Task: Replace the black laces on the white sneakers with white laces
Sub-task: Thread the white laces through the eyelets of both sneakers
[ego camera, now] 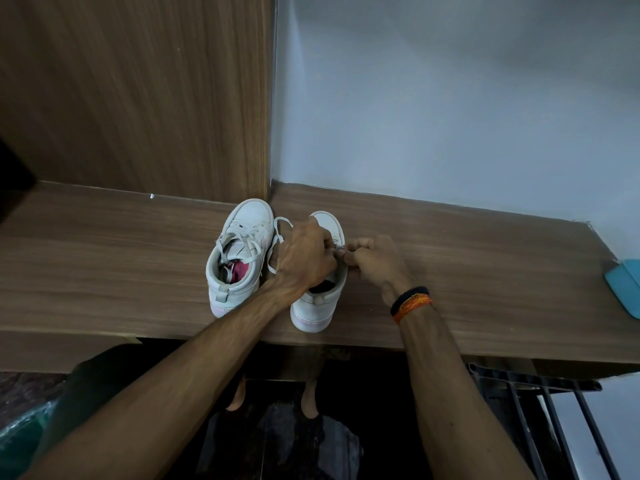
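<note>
Two white sneakers [239,254] stand side by side on a wooden shelf [485,271], toes toward the back wall. Head view: left sneaker is laced white, something pink-red and dark stuffed inside its opening. Right sneaker [318,306] has a dark interior; contents unclear. Left hand [308,254] curls over its tongue area, right hand [377,261] meets it, both sets of fingers pinching a white lace [277,237] that loops out between the shoes. Blue object [623,285] at shelf's right edge.
</note>
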